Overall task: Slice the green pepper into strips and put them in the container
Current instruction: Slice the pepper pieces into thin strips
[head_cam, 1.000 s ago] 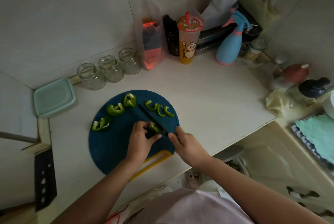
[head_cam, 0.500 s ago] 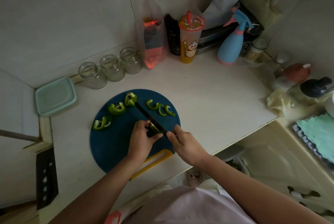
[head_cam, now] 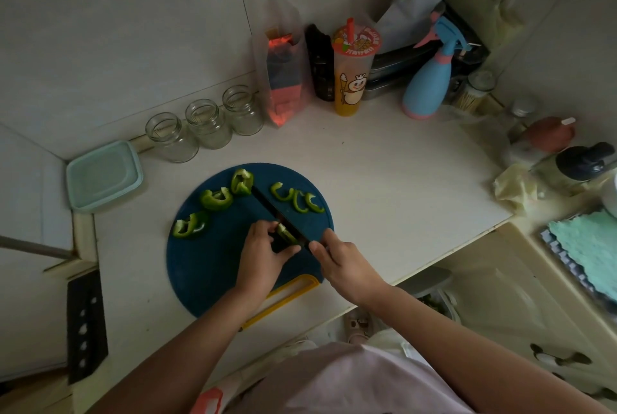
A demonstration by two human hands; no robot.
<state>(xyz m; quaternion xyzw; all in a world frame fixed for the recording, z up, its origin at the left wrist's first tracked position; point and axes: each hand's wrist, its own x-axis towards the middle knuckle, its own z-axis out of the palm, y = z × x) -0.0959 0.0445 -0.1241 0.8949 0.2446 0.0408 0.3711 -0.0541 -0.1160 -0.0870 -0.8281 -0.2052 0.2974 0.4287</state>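
Glass jars [head_cam: 207, 123], three in a row, stand behind the round blue cutting board [head_cam: 207, 266] on the counter [head_cam: 384, 180]. A mint container [head_cam: 103, 174] sits well to its left. Cut strips [head_cam: 298, 200] lie right of the dark knife [head_cam: 268, 208], larger pepper chunks [head_cam: 217, 198] to its left. The left hand [head_cam: 260, 258] curls its fingers to pinch a pepper piece [head_cam: 286, 234] beside the blade. The right hand [head_cam: 344, 266] grips the handle.
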